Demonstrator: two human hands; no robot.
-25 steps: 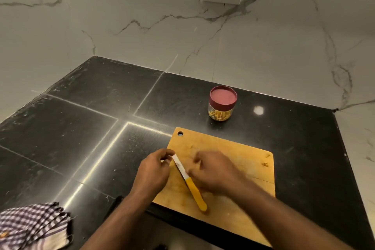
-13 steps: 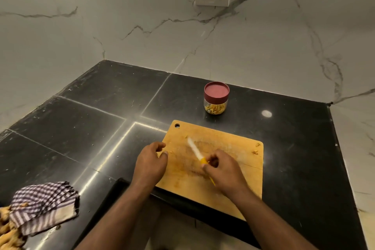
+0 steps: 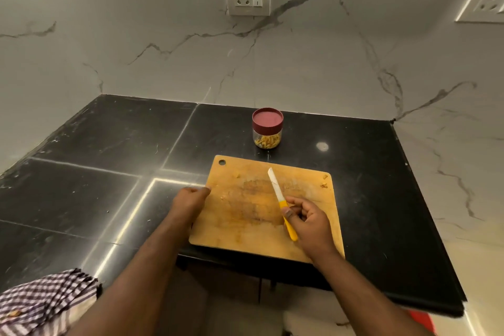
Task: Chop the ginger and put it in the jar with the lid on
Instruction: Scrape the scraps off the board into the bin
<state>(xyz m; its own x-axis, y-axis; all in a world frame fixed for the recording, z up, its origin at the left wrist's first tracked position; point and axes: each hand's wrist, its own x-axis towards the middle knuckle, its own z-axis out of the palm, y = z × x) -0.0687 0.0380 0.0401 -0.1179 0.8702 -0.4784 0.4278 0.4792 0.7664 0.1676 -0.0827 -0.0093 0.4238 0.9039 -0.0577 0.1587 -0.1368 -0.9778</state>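
Fingers (image 3: pixel 290 214) of the right hand (image 3: pixel 309 224) pinch the knife (image 3: pixel 278 200) handle, blade pointing away toward the lidded jar (image 3: pixel 267 128); left hand (image 3: pixel 189 200) curled at the board (image 3: pixel 245 215) edge, grip unclear.

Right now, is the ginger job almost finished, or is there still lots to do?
Nearly finished, it looks. The chopped ginger is already inside the jar, and the red lid is on. The right hand holds the knife over the cutting board, while the left hand rests at its edge. Only a few scraps remain on the board.
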